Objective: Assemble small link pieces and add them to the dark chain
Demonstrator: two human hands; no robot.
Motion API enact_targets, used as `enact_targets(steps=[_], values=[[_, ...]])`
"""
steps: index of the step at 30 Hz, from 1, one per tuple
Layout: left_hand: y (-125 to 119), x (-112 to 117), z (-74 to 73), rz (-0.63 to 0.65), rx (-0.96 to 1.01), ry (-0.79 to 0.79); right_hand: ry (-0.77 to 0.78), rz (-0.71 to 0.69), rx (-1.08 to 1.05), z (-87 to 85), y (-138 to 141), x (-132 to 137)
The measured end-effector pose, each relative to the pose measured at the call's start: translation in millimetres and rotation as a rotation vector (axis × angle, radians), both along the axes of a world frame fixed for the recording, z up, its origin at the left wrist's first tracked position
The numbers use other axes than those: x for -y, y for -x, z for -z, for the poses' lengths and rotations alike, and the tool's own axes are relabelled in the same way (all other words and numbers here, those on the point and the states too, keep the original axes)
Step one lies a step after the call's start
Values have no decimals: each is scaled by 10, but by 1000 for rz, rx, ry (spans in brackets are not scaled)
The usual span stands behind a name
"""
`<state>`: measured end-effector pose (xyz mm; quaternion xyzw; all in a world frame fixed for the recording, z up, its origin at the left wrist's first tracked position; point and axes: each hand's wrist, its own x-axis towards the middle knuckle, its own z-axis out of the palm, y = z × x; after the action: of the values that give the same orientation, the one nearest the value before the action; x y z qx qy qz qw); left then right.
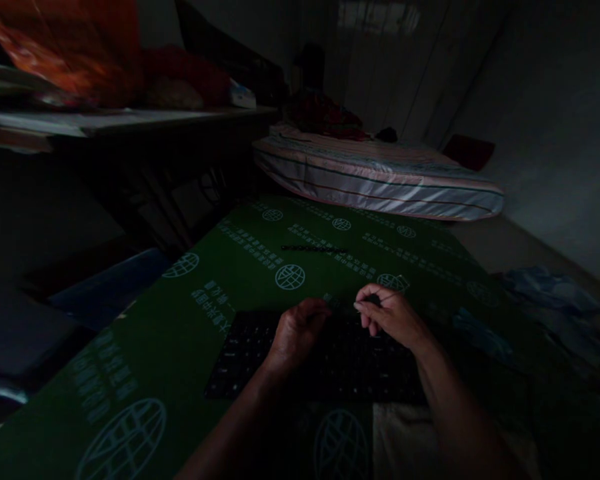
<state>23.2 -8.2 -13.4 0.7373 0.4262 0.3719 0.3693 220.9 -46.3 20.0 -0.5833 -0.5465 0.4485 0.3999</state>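
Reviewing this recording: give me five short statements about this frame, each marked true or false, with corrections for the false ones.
1. A dark keyboard lies on a green surface. True.
2. The green surface is unmarked. False: pale globe designs are printed on it.
3. A gap separates the left hand from the right hand. True.
4. The keyboard lies beyond the mattress. False: it lies nearer the camera than the striped mattress.
5. A thin dark strip lies beyond the keyboard. True.
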Motion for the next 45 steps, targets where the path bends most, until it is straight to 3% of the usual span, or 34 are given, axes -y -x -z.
enact_targets(steps=[8, 27, 37, 45], values=[[-2, -17, 60, 9, -16, -8, 0, -16, 68, 30, 34, 1], [-16, 6, 19, 12, -47, -16, -69, -52, 330, 22, 205, -13], [-18, 16, 22, 13, -55, -39, -6, -55, 171, 140, 36, -38], [-17, 27, -19, -3, -110, -57, -141, -87, 350, 41, 163, -34]])
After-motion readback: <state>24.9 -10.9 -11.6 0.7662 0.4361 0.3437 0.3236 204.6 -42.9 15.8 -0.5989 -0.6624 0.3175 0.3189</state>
